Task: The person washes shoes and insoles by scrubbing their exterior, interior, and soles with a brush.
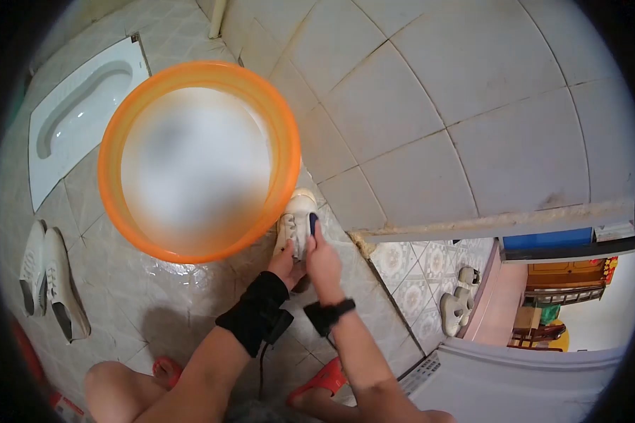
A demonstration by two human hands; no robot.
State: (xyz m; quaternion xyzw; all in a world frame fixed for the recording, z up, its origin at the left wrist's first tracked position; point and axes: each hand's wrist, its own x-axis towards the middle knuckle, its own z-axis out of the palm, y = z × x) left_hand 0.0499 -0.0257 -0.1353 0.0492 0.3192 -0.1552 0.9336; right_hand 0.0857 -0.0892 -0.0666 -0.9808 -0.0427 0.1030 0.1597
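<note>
One white shoe [300,206] is in my grasp near the edge of the floor [113,289] along the tiled wall [416,99], just beside the orange basin [289,144]. My left hand [282,264] is closed on it toward the heel end, with the toe pointing away from me; whether the sole rests on the floor I cannot tell. My right hand [324,261] grips a dark blue tool [313,224] at the shoe's right side, its working end hidden. Blurred white contents [197,162] fill much of the basin. Two more white shoes [62,282] lie toward the floor's left side, nearer me than the squat toilet [85,113]
</note>
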